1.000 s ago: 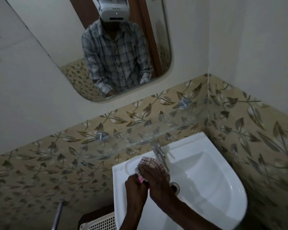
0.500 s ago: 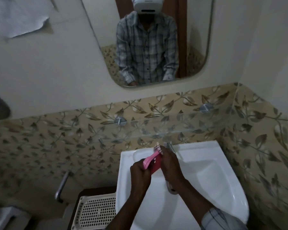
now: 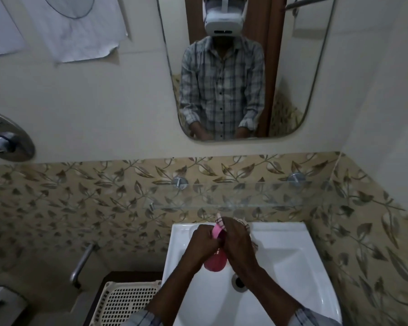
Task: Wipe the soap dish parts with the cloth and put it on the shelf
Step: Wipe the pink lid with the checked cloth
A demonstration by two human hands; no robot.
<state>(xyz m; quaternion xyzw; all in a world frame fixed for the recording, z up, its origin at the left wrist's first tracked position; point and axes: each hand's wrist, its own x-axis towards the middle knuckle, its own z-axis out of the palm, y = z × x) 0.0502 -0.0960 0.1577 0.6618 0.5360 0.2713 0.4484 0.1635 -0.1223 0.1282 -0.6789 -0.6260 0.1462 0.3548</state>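
Basket [image 3: 127, 300]: it sits low on the left, just beside the sink [image 3: 177, 250]. I judge a part that skids off the left rim would drop into it or behind it.
Left hand [image 3: 204, 241]: the fingers are curled round the soap dish [image 3: 214, 262], holding it in the air over the far half of the sink. If the plastic is slick, a hard rub could twist it out of this one-sided hold.
Soap dish: a paler pink piece shows above the darker one. I cannot tell whether they are clipped together, and a loose part could fall.
Cloth [image 3: 219, 219]: it is bunched against the dish and mostly hidden, so a corner may go unwiped.
Right hand [image 3: 238, 241]: it is closed on the cloth and pressing it to the dish. Too much push works against the left hand's grip.
Drain [image 3: 239, 282]: it lies open below the hands, and I think a dropped part would slide toward it.
Glass shelf [image 3: 280, 199]: it is clear and hard to see against the leaf tiles. I could misjudge its near edge and set the dish half off it.
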